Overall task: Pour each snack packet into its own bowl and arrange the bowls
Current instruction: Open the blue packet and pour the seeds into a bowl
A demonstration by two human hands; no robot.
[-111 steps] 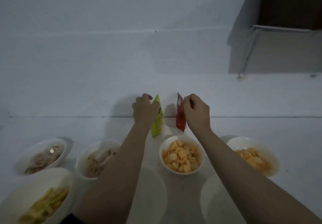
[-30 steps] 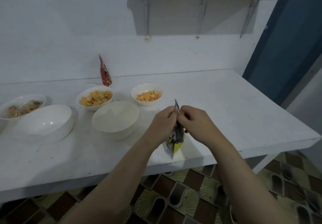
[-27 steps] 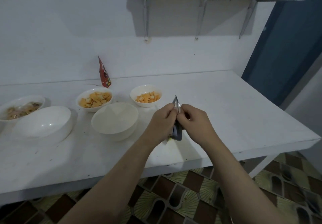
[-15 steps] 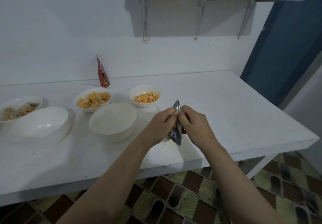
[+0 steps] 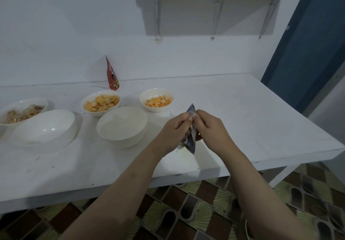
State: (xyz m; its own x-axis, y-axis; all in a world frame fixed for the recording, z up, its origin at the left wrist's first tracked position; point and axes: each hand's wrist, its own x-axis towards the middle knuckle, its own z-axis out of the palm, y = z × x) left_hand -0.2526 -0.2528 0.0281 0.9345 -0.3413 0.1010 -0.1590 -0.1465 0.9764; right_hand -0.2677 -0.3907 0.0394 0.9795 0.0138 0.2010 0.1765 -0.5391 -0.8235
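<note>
Both hands, left hand (image 5: 172,133) and right hand (image 5: 209,127), pinch the top of a silvery snack packet (image 5: 191,131), its print largely hidden between them, an empty bowl (image 5: 122,126) just left of the grip.

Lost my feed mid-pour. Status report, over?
Left hand and right hand both pinch the top of the snack packet. Nearest empty bowl waits left of it. Nothing in the way.

packet (image 5: 192,127) between both hands, right of empty bowl (image 5: 121,126); filled bowls (image 5: 100,103) behind
</note>
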